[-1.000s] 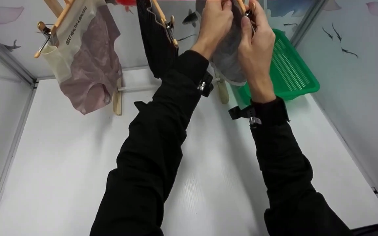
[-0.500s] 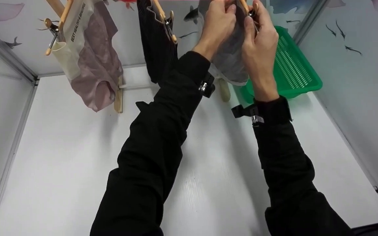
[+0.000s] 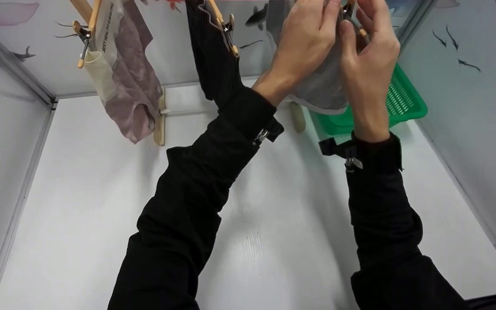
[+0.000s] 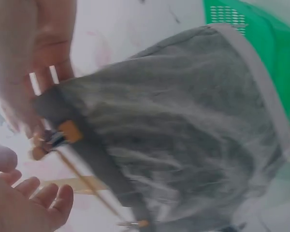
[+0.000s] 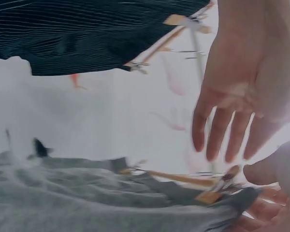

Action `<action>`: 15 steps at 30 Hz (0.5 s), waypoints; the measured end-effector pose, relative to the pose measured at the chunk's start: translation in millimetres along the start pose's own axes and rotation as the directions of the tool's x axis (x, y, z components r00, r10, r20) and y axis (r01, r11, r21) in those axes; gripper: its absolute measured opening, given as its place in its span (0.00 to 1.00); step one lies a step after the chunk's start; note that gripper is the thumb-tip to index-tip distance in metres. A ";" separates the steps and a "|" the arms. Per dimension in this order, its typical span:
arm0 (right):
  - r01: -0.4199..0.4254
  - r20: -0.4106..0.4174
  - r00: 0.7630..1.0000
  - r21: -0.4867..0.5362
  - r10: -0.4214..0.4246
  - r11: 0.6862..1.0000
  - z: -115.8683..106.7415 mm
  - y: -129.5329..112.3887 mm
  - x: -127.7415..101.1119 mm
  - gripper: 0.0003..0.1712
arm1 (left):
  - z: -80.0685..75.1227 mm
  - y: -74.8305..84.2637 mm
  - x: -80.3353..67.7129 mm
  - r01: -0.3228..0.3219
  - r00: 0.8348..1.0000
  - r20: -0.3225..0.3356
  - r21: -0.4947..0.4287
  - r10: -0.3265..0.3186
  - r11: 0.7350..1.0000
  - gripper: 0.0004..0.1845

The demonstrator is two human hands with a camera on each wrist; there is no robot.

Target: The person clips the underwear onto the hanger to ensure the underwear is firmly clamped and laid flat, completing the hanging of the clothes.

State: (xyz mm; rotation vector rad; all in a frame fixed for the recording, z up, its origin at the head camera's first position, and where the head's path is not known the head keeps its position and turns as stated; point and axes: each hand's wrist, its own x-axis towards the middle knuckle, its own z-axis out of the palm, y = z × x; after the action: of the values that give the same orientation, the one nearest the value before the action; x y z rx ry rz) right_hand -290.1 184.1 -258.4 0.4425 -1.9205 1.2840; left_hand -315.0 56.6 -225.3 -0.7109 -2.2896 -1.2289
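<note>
Right hand (image 3: 368,56) grip is pinched on the metal clip (image 3: 348,10) of the wooden hanger (image 5: 183,178), apparently to work it at the waistband. Grey garment (image 3: 321,86) is hung just below that grip. Left hand (image 3: 304,43) is laid against the cloth; in its wrist view the fingers (image 4: 43,198) are seen relaxed, nothing held. Behind and below: green basket (image 3: 403,103) on the desk (image 3: 80,193). Well left: black garment (image 3: 213,64), pink garment (image 3: 131,86), both clipped up.
</note>
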 end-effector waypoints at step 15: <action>0.343 -0.083 0.936 -0.008 -0.343 0.939 -19.4 -31.5 -45.9 0.37 | -66.1 2.8 -107.7 -0.514 0.712 -0.354 0.326 0.606 0.793 0.21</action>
State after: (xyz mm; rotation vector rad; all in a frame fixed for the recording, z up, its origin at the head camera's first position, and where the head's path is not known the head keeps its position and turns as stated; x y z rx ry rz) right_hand -232.2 182.1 -269.5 0.6842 -1.6798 1.0616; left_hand -221.2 -23.0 -254.4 -0.8642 -1.6050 -0.7438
